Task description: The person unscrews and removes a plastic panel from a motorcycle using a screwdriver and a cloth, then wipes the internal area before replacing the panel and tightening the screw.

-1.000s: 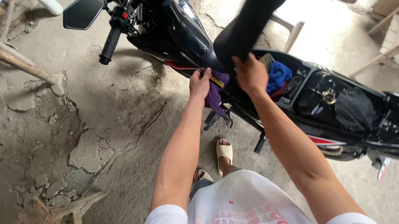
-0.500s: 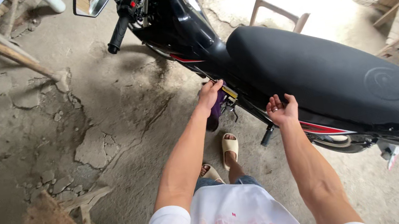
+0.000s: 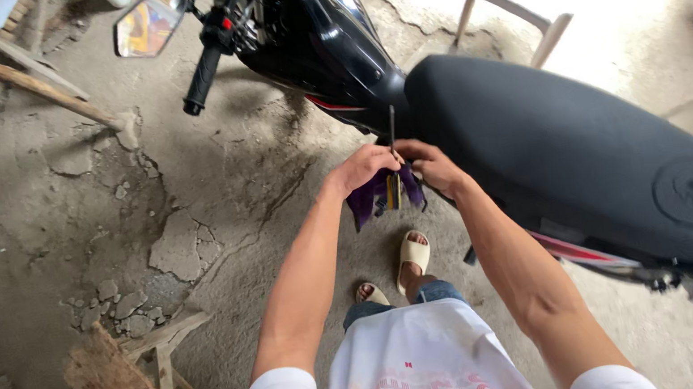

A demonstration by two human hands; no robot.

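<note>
Hands met at the front edge of the black motorcycle seat (image 3: 595,160), which lay shut over the bike. Left hand (image 3: 364,168) curled around a purple cloth (image 3: 365,201) and a thin dark rod (image 3: 392,129) (upright, beside the seat), while right hand (image 3: 433,166) pinched the same cloth just beside it, above the cracked concrete floor (image 3: 191,243).
</note>
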